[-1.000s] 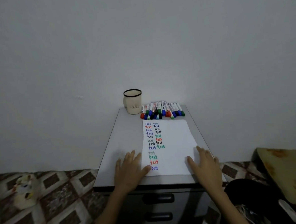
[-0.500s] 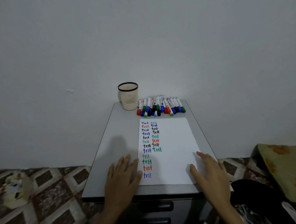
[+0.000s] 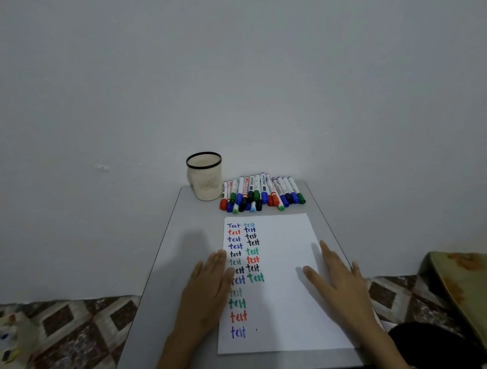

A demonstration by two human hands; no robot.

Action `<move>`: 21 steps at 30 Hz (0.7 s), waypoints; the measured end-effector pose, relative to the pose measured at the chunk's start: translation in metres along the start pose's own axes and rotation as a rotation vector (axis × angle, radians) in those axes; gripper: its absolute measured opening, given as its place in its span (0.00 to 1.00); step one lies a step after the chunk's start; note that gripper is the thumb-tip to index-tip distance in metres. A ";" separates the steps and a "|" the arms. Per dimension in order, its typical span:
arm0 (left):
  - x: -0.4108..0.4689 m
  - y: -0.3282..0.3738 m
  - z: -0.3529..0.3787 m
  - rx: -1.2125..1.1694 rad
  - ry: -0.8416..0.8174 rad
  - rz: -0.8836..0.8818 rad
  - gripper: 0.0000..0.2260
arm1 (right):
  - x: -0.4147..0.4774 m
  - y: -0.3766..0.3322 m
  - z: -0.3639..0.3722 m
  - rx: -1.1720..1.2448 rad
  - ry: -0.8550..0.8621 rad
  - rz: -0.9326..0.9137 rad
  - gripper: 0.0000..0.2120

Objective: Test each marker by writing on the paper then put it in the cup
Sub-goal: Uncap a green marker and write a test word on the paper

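Nearest us, our left hand [image 3: 206,295] lies flat on the table [image 3: 177,245], fingers [image 3: 214,267] straight and close together, its thumb side overlapping the left edge of the paper [image 3: 284,267]. Our right hand [image 3: 340,286] rests flat on the sheet's right side, fingers slightly spread. Neither holds anything. Beyond the sheet, at the table's far edge, the markers [image 3: 261,193] lie capped in a loose row just right of the cup [image 3: 204,176]; nothing sticks out of it. We judge each marker light, stiff and smooth, apt to roll. We would pinch one mid-barrel and pull the cap with the other hand.
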State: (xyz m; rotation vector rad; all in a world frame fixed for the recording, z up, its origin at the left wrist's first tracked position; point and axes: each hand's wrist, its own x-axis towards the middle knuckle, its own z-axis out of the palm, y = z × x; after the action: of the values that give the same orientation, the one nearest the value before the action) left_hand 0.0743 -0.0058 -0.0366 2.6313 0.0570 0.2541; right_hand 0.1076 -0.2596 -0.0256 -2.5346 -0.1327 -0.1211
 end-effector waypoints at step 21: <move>0.000 -0.001 -0.001 -0.008 0.057 -0.037 0.23 | 0.158 -0.023 -0.009 -0.279 -0.024 -0.103 0.25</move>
State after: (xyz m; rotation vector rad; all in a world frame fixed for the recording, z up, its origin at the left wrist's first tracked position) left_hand 0.0740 -0.0044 -0.0363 2.6124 0.1236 0.3154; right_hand 0.2607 -0.2356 0.0130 -2.8085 -0.2724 -0.1596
